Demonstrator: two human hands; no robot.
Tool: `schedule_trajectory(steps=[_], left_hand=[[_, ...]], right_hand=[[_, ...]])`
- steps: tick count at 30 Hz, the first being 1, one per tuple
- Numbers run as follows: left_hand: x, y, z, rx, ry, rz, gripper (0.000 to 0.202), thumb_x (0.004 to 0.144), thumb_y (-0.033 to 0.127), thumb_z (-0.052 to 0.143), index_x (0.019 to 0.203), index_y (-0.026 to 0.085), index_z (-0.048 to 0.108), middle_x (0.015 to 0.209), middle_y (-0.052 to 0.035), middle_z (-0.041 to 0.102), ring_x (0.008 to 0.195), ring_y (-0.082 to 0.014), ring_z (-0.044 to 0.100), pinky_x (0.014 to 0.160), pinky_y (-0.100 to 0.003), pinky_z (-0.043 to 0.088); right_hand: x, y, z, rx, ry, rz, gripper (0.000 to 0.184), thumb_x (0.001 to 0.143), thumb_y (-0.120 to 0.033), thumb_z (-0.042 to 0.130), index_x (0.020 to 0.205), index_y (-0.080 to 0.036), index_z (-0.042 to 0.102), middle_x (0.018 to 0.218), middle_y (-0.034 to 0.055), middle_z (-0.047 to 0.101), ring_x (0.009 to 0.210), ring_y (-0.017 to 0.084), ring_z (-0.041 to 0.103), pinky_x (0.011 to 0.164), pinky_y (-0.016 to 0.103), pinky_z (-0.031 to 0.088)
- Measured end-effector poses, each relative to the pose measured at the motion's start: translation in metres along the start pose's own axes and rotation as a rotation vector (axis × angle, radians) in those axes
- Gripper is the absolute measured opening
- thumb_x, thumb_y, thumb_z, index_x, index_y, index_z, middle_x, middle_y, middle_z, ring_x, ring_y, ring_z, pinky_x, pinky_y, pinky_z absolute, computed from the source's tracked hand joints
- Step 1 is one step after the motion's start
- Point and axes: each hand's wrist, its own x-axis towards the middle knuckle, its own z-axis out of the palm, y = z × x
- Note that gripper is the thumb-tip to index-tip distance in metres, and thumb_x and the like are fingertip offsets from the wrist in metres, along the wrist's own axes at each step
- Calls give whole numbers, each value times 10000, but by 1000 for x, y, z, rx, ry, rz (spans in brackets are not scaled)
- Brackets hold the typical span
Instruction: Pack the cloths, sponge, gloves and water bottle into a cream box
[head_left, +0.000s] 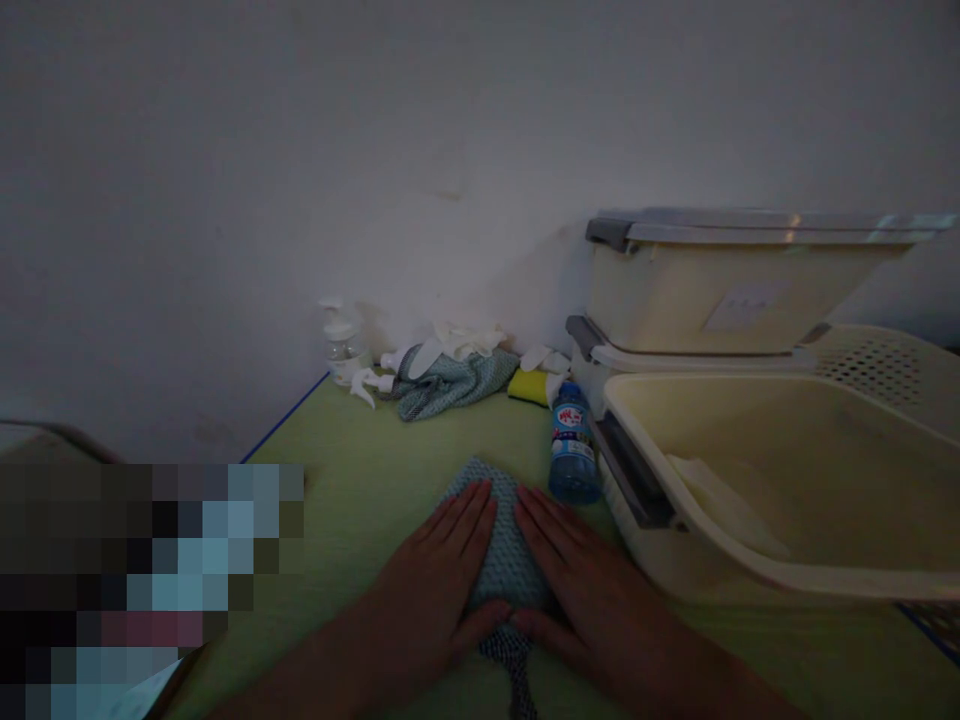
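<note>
A folded blue-grey textured cloth [501,570] lies on the green tabletop [352,520] in front of me. My left hand [439,560] rests flat on its left side, fingers stretched out and pointing away. On the cloth's right side lies my right hand [574,565], also flat with straight fingers. The two thumbs come close together over the near part of the cloth. Below them a dark mesh-like strip [514,665] trails toward me. A blue liquid bottle [574,450] lies just beyond my right hand.
Along the wall are a clear pump bottle [345,350], a white spray head [371,383], a crumpled cloth [457,378] and a yellow sponge [529,386]. At right, an open cream bin [637,545] holds something pale; a lidded box [690,300] stands behind. The lower left is pixelated.
</note>
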Motion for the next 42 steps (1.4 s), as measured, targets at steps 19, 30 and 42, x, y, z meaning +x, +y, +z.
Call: schedule_trajectory(steps=[19,30,42], left_hand=[[11,10,-41,-448,359,166,194,867,121,414,787,143,590,722,-47,585,684,-122,542,609,-222,444],[8,11,-45,-445,-225,144,48,801,187,579,781,176,537,826,-3,573,771,-139,565,661,-223,419],[11,9,-43,-526,-201,124,93,777,165,610,740,166,524,758,23,557,711,-115,531,628,-206,387]], right_hand=[[-3,-1,-8,65,558,-305,217,869,-99,416,858,-130,630,824,79,656,738,153,615,654,270,542],[-5,-9,-6,34,225,-410,176,849,-100,458,739,-151,586,706,23,565,612,127,510,516,236,407],[-6,-12,-14,161,28,-303,187,829,-109,508,972,-172,610,888,44,594,793,152,571,672,252,480]])
